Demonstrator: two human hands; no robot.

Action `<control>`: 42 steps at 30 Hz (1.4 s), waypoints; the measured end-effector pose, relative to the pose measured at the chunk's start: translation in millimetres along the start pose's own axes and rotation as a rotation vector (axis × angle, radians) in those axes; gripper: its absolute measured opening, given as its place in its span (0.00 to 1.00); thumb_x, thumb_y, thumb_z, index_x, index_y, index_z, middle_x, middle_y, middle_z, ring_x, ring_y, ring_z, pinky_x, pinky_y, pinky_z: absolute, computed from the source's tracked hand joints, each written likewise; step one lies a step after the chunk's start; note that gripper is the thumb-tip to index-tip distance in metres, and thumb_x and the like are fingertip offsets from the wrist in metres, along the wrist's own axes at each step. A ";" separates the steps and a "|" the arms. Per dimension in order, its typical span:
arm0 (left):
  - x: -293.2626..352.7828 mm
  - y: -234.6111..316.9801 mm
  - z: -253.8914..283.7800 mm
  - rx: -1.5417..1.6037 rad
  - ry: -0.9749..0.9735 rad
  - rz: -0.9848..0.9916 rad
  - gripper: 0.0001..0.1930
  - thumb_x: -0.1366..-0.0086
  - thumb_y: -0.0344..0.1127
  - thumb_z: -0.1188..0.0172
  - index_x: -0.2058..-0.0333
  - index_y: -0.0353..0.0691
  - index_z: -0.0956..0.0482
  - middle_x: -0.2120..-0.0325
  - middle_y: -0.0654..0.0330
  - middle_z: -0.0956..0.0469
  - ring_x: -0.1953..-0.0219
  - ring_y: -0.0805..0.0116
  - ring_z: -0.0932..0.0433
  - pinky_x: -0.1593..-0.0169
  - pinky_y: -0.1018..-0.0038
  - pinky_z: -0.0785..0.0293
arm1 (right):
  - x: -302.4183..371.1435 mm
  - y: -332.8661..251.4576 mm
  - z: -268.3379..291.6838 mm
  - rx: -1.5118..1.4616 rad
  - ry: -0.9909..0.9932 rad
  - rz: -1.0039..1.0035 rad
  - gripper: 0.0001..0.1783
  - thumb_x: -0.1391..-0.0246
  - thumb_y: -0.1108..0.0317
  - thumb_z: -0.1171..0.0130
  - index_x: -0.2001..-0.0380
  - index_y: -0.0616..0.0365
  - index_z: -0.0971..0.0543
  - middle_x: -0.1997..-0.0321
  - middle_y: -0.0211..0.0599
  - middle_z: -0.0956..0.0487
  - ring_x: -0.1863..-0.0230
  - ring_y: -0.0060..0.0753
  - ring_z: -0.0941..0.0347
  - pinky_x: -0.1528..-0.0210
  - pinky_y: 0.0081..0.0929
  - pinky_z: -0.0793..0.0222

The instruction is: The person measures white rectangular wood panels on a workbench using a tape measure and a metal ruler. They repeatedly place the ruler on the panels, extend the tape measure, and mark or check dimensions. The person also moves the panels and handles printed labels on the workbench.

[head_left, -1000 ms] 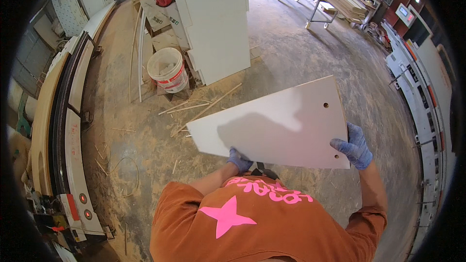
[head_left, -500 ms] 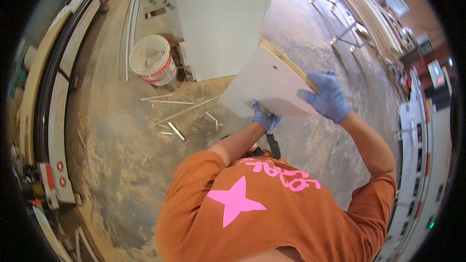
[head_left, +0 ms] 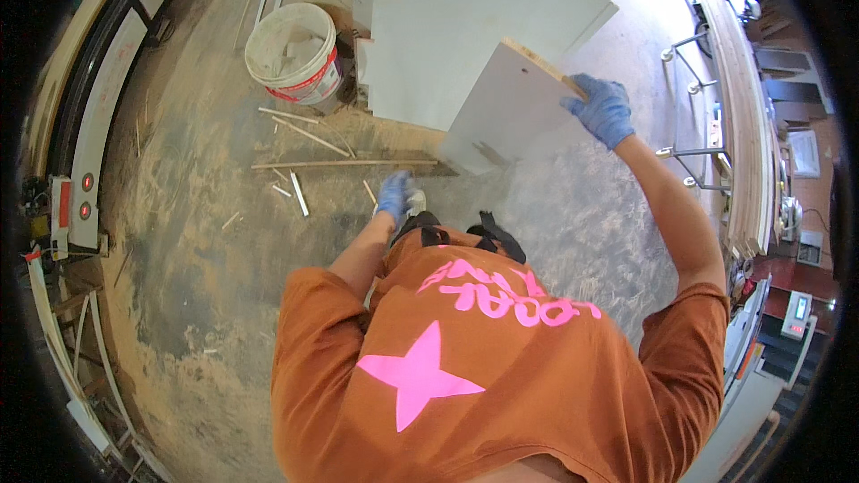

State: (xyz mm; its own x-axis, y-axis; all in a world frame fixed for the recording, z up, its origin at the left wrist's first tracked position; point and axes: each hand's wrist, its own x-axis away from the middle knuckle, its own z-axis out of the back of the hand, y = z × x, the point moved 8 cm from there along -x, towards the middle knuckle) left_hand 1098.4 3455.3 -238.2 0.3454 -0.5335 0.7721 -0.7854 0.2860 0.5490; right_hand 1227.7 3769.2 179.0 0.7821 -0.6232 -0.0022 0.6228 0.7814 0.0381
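Note:
My right hand (head_left: 603, 111), in a blue glove, grips the upper right edge of a white board (head_left: 514, 116). The board has a raw tan edge and a small hole near its top corner. It is tilted, its lower end down by the floor beside a stack of larger white panels (head_left: 438, 36). My left hand (head_left: 394, 195), also gloved in blue, is off the board and low in front of my body. Nothing shows in it; its fingers are slightly blurred and look loosely parted.
A white bucket (head_left: 291, 49) with a red band stands left of the panels. Thin wood strips (head_left: 344, 164) and offcuts lie on the dusty floor. A long machine (head_left: 103, 134) runs along the left. Boards rest on a wheeled rack (head_left: 738, 125) at the right.
My left hand has let go of the board and moved left. My right hand still holds the board, whose lower end has dropped and which now stands steeper.

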 end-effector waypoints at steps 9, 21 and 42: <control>69.7 -115.6 164.0 0.332 0.727 -0.028 0.23 0.33 0.53 0.45 0.43 0.52 0.32 0.53 0.61 0.25 0.60 0.64 0.24 0.64 0.65 0.25 | -148.9 108.9 -48.9 -0.058 -0.024 0.164 0.27 0.51 0.44 0.38 0.52 0.47 0.19 0.58 0.41 0.16 0.56 0.46 0.21 0.47 0.40 0.33; 100.4 -305.2 -46.7 0.642 0.775 0.105 0.31 0.33 0.56 0.47 0.38 0.48 0.38 0.37 0.53 0.35 0.40 0.51 0.32 0.47 0.53 0.29 | -290.8 204.8 -128.1 -0.120 0.000 0.226 0.30 0.49 0.44 0.41 0.45 0.45 0.23 0.50 0.44 0.19 0.47 0.50 0.24 0.43 0.42 0.33; 108.5 -324.4 -90.8 0.335 0.714 0.074 0.26 0.34 0.51 0.42 0.43 0.43 0.33 0.45 0.54 0.29 0.45 0.58 0.29 0.49 0.61 0.28 | -295.6 207.1 -121.9 -0.221 0.068 0.147 0.27 0.48 0.46 0.41 0.47 0.44 0.23 0.52 0.42 0.19 0.50 0.49 0.24 0.46 0.42 0.32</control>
State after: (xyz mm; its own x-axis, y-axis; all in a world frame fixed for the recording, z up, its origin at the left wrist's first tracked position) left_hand 1437.3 3377.0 -303.4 0.4433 0.1493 0.8839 -0.8928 -0.0148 0.4502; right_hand 1128.2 4119.0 65.7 0.8594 -0.5051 -0.0798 0.4867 0.8558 -0.1756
